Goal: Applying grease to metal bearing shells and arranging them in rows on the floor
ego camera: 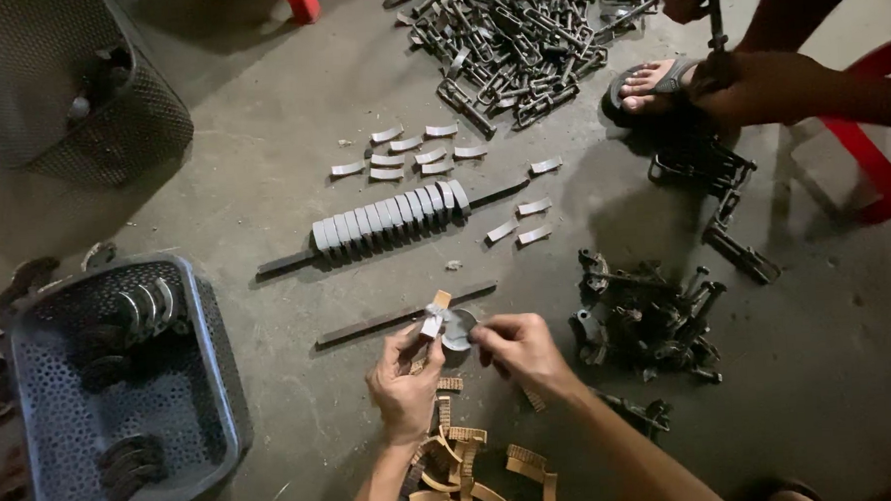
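Observation:
My left hand (404, 381) and my right hand (520, 348) meet over the concrete floor, both gripping a small curved grey metal piece (456, 329) with a tan lining strip (435, 312) sticking up from it. Below my hands lies a heap of tan curved lining strips (472, 470). Just beyond my hands a long flat metal bar (398, 317) rests on the floor. Farther off, a second bar carries a row of grey curved pieces (389, 219) stacked side by side.
A blue perforated basket (210, 361) with dark curved parts stands at the left. Loose grey pieces (406, 152) lie scattered mid-floor. A pile of chain links (506, 37) is at the top, dark metal parts (649, 322) at right. Another person's hands (759, 81) work a chain at the top right.

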